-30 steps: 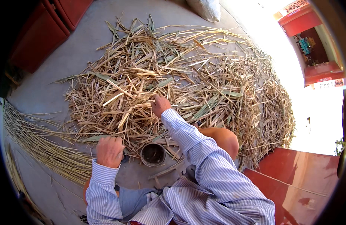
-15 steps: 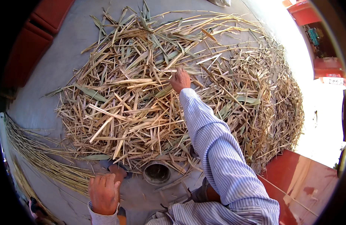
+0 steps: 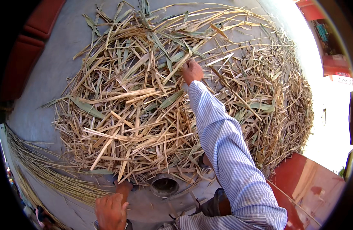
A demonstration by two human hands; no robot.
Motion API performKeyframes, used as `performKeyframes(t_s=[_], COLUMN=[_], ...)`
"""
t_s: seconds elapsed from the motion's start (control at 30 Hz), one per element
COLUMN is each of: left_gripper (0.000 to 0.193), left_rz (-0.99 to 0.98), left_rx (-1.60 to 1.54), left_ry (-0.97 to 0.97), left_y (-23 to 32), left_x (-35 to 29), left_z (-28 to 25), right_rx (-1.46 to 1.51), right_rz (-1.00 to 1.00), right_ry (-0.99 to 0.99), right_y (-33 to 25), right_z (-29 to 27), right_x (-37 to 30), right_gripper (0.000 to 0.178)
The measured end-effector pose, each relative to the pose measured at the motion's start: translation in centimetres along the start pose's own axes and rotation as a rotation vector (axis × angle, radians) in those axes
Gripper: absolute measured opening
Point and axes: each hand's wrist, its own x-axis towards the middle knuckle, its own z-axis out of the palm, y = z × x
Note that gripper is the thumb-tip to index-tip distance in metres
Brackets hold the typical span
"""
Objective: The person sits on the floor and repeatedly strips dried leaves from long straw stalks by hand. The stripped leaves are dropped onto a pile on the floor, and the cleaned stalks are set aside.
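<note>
A broad pile of dry stalks and leaves (image 3: 142,111), straw-coloured with some green blades, covers the floor in front of me. My right hand (image 3: 192,72) reaches over its far middle, the fingers closed in a pinch on a dry stalk (image 3: 172,78). Exactly how many pieces it grips is hidden by the hand. Low on the left, beside my leg, my left hand (image 3: 110,213) hovers with its fingers loosely curled and nothing showing in them. Between my feet, at the near edge of the pile, stands a round metal bowl (image 3: 164,186).
Long thin stalks (image 3: 54,174) lie in a bundle at the left. Finer chopped straw (image 3: 287,99) spreads along the right side. Red furniture (image 3: 27,57) stands at the far left, and a red and tan slab (image 3: 304,184) lies at the near right. Grey floor (image 3: 54,73) surrounds the pile.
My right hand has moved a little farther away and to the right over the pile. My left hand has dropped lower in view. The whole view has shifted slightly.
</note>
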Motion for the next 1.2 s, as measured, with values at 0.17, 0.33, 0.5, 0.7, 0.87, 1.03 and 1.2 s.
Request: performKeyframes(t_s=[0.17, 0.33, 0.5, 0.7, 0.87, 1.03, 1.2], left_gripper=[0.032, 0.032, 0.031, 0.034, 0.031, 0.031, 0.023], left_rz=[-0.031, -0.007, -0.003, -0.026, 0.081, 0.102, 0.205], left_rx=[-0.020, -0.045, -0.030, 0.034, -0.033, 0.053, 0.102], left_ry=[-0.088, -0.096, -0.085, -0.103, 0.083, 0.064, 0.221], left_y=[-0.2, 0.1, 0.6, 0.5, 2.1, 3.4, 4.4], left_x=[0.8, 1.8, 1.3, -1.1, -2.6, -3.8, -4.3], left_z=[0.2, -0.2, -0.1, 1.2, 1.0, 2.0, 3.1], right_rx=[0.093, 0.340, 0.537, 1.326, 1.526, 1.576, 1.518], right_rz=[0.231, 0.505, 0.573, 0.740, 0.244, 0.076, 0.246], right_ry=[-0.136, -0.062, -0.255, -0.561, -0.411, -0.567, -0.272], right_y=[-0.5, 2.9, 4.0, 6.2, 3.4, -1.8, -6.5], right_z=[2.7, 5.9, 2.7, -7.9, -21.1, -32.3, -36.9], right_x=[1.1, 2.5, 2.0, 2.6, 5.0, 7.5, 5.5], right_gripper=[0.057, 0.041, 0.016, 0.015, 0.013, 0.015, 0.011])
